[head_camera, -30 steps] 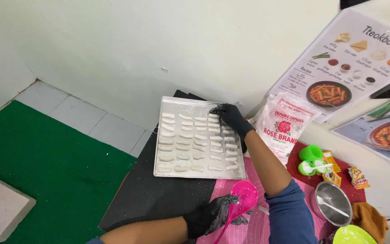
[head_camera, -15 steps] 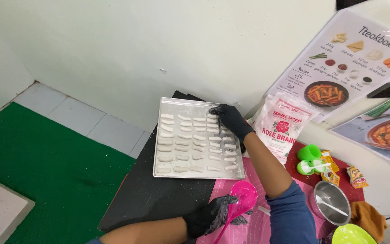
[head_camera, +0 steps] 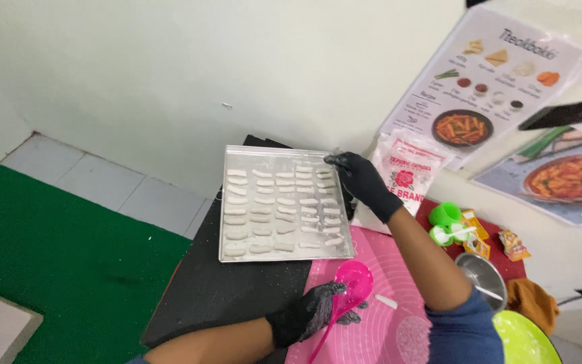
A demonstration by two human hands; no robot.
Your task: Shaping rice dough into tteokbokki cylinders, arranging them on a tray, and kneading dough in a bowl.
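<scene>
A metal tray (head_camera: 225,202) with rows of several small white dough pieces (head_camera: 284,209) lies on a black mat (head_camera: 223,296). My right hand (head_camera: 362,183), in a black glove, lies over the tray's far right corner; its fingers close on the rim there. Nearer to me, my gloved left hand (head_camera: 310,315) rests at the edge of a pink mat (head_camera: 399,269), fingers curled over the handle of a pink scoop (head_camera: 353,278). The gloves are dusted with white flour.
A white flour bag (head_camera: 409,168) leans by the tray's right side. Green measuring cups (head_camera: 447,222), small packets (head_camera: 512,244), a steel bowl (head_camera: 483,273) and a lime bowl (head_camera: 520,340) stand at the right. Recipe posters (head_camera: 493,81) hang on the wall. Green floor mat (head_camera: 55,256) lies left.
My right hand has shifted slightly toward the tray's far right corner. My left hand stays on the pink scoop.
</scene>
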